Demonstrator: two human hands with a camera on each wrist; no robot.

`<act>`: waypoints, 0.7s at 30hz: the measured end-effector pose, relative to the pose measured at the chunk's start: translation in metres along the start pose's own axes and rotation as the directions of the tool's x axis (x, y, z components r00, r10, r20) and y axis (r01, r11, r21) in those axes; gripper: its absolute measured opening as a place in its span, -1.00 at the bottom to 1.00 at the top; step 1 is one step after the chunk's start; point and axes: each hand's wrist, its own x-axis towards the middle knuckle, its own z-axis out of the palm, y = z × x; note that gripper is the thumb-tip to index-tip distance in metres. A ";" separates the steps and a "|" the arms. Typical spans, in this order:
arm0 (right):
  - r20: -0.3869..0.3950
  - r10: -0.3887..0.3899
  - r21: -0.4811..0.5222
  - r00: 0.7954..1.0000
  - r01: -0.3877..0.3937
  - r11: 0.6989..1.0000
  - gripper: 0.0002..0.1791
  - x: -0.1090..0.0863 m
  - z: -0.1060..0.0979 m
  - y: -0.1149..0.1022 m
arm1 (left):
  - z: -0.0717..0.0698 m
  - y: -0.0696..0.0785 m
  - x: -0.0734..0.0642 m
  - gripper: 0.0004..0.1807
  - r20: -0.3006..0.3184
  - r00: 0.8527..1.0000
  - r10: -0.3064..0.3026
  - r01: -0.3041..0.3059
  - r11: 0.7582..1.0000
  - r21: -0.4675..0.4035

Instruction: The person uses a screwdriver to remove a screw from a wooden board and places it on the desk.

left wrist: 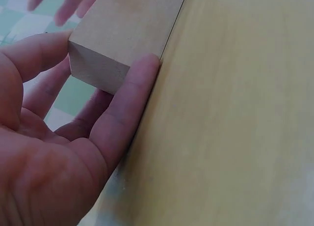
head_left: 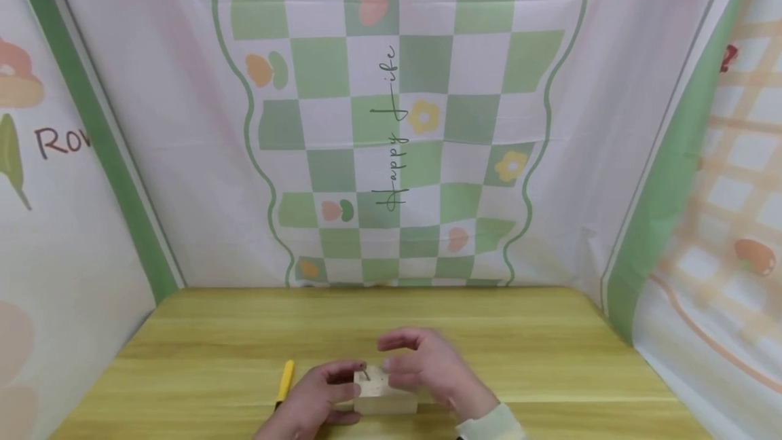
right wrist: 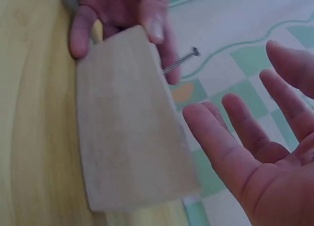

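Observation:
A pale wooden block (head_left: 386,404) lies on the table in front of me. From its top face a threaded screw (right wrist: 179,62) juts up near the left end, at a slight lean. My left hand (head_left: 313,396) holds that end of the block, with fingers and thumb spread around its sides, as the left wrist view shows. Over the block's right end, my right hand (head_left: 430,367) hovers with its fingers loosely extended. In the right wrist view, a gap shows between those fingers and both the block and the screw, and the hand holds nothing.
A yellow handle (head_left: 286,379) with a black lower part lies left of my left hand, which partly hides it. The wood-grain table (head_left: 519,331) ends at a printed fabric wall (head_left: 421,182), with more fabric on both sides.

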 end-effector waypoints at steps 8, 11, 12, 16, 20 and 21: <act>0.014 -0.020 -0.140 1.000 0.022 0.990 -0.61 0.008 0.011 0.004 | -0.001 0.000 0.002 -0.51 -0.003 1.000 -0.018 0.018 1.000 -0.004; 0.012 -0.028 -0.196 1.000 0.030 0.980 -0.62 0.009 0.014 0.006 | 0.000 0.000 0.001 -0.53 0.005 1.000 -0.009 0.009 1.000 -0.012; 0.011 -0.031 -0.207 0.999 0.032 0.978 -0.63 0.010 0.015 0.006 | 0.000 0.000 0.001 -0.53 0.008 1.000 -0.004 0.004 1.000 -0.016; 0.013 -0.047 -0.248 0.999 0.048 0.967 -0.66 0.011 0.018 0.008 | 0.001 0.000 0.000 -0.54 0.011 1.000 0.022 -0.022 0.999 -0.027; 0.010 -0.048 -0.285 0.999 0.048 0.957 -0.69 0.012 0.022 0.008 | 0.001 -0.001 -0.001 -0.52 0.012 0.999 0.037 -0.037 0.999 -0.033; 0.008 -0.044 -0.289 0.999 0.045 0.956 -0.69 0.013 0.022 0.008 | 0.000 -0.001 -0.001 -0.51 0.012 0.999 0.040 -0.040 0.999 -0.033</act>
